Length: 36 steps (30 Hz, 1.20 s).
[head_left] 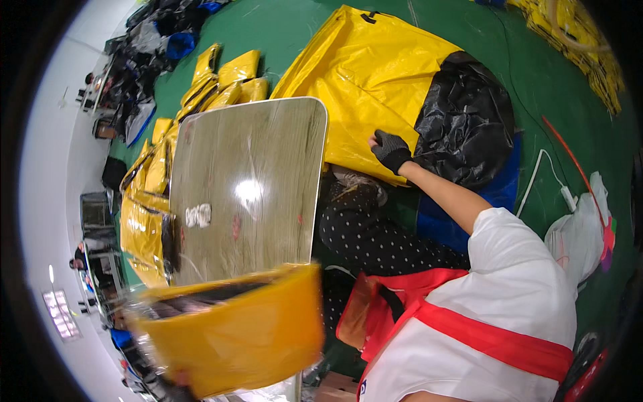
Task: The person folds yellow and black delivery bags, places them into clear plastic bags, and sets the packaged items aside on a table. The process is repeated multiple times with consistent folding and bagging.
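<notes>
My right hand (pixel 390 151), in a dark fingerless glove, lies on a large yellow plastic sheet (pixel 375 74) with a round black section (pixel 469 120). Its fingers are curled against the yellow material. At the lower left, a folded yellow pack (pixel 234 335) in clear wrap is smeared by motion. My left hand (pixel 179 379) grips the pack's lower edge and is mostly hidden by blur. Between the two stands a low board (pixel 268 167) with a wood-grain top, with a small crumpled white piece (pixel 199 215) lying on it.
Several wrapped yellow packs (pixel 151 221) are heaped beyond the board on the green floor (pixel 268 30). More yellow sheets (pixel 576 47) lie at the far right. A white plastic bag (pixel 579 228) and a cable are at the right. Dark bundles (pixel 144 60) lie at the upper left.
</notes>
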Tool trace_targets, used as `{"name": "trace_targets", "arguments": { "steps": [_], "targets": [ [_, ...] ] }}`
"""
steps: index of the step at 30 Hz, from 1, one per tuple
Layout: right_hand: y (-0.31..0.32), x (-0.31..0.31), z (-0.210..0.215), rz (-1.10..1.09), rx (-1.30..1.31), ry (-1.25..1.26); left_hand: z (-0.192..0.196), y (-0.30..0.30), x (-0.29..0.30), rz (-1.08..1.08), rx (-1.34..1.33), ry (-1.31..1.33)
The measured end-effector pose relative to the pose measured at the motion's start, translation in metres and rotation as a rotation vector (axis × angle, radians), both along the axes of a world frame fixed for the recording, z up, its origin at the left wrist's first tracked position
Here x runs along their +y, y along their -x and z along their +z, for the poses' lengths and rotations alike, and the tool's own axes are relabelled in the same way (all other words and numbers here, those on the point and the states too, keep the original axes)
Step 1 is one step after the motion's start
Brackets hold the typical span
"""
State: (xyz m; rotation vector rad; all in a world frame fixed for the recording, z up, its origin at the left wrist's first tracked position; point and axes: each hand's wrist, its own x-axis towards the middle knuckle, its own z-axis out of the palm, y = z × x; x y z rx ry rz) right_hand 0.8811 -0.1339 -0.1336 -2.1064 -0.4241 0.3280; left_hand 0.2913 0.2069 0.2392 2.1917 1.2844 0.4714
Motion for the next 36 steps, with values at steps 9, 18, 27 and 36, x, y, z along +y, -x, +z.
{"name": "trace_targets", "arguments": {
  "steps": [9,18,27,36],
  "targets": [
    [0.015,0.177,-0.19,0.307,-0.323,0.689,-0.117,-0.245,0.036,-0.238,0.106,-0.197],
    [-0.123,0.138,-0.208,-0.052,0.404,-0.378,-0.199,-0.304,-0.061,-0.416,0.025,0.204],
    [-0.109,0.094,0.159,0.416,-0.235,-0.668,-0.177,-0.161,-0.056,-0.146,-0.525,0.842],
    [0.362,0.047,0.198,1.664,-0.667,-0.701,0.03,-0.097,-0.023,-0.293,-0.829,1.072]
  ]
}}
